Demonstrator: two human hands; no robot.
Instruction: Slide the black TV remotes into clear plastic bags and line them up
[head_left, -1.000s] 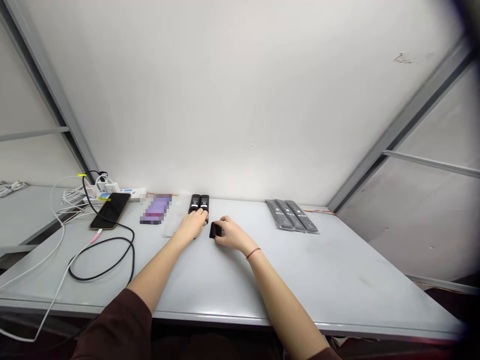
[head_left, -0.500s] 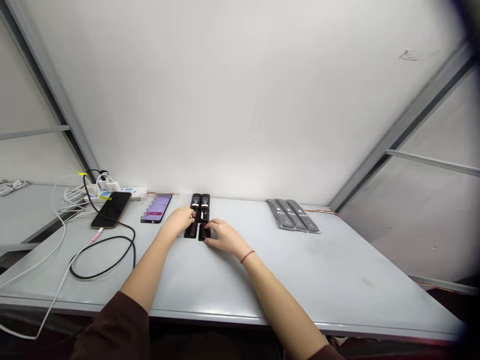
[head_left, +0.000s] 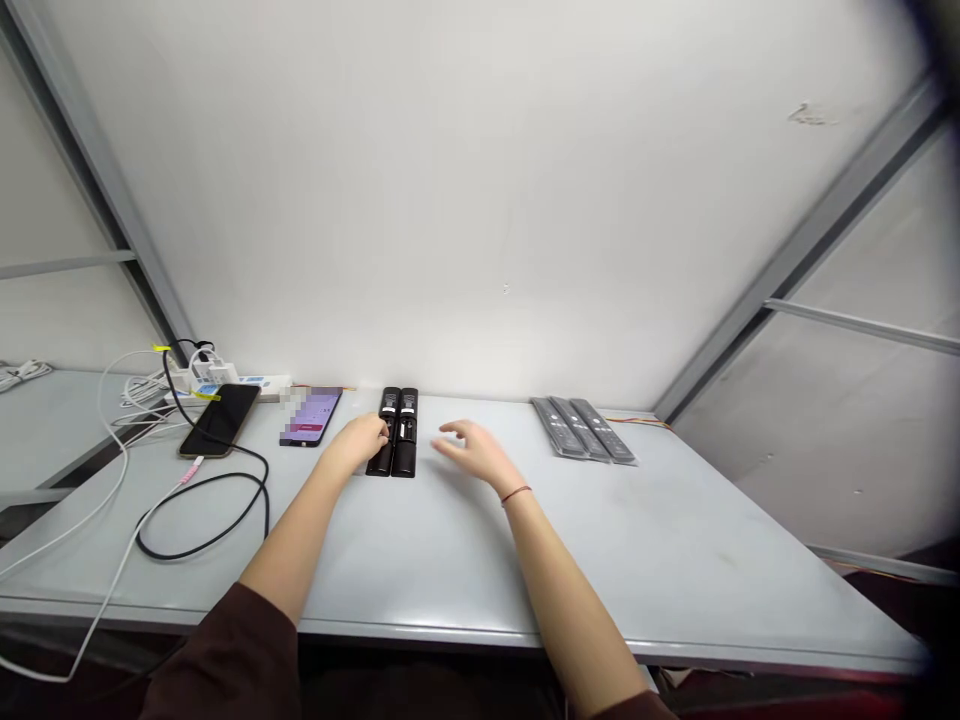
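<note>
Two black remote controls lie side by side, back up, the left remote (head_left: 379, 462) and the right remote (head_left: 403, 461). Pale labels show near their far ends, and the right one has an uncovered battery compartment in its middle. My left hand (head_left: 358, 442) rests against the left remote with its fingers pinched together over the middle part. Whatever is between those fingertips is hidden. Off to the right of both remotes, my right hand (head_left: 476, 452) is held apart from them, fingers spread and nothing in them, slightly blurred.
Several remotes in clear plastic sleeves (head_left: 583, 432) lie at the back right. On the left are a phone with a lit screen (head_left: 313, 415), a dark phone (head_left: 221, 420), a loop of black cable (head_left: 202, 552), white cables and a power strip (head_left: 262, 386). A wall closes off the back.
My right hand has let go of the near end of the right remote and moved away to the right. That remote now sits level with its neighbour. The left hand has stayed in place.
</note>
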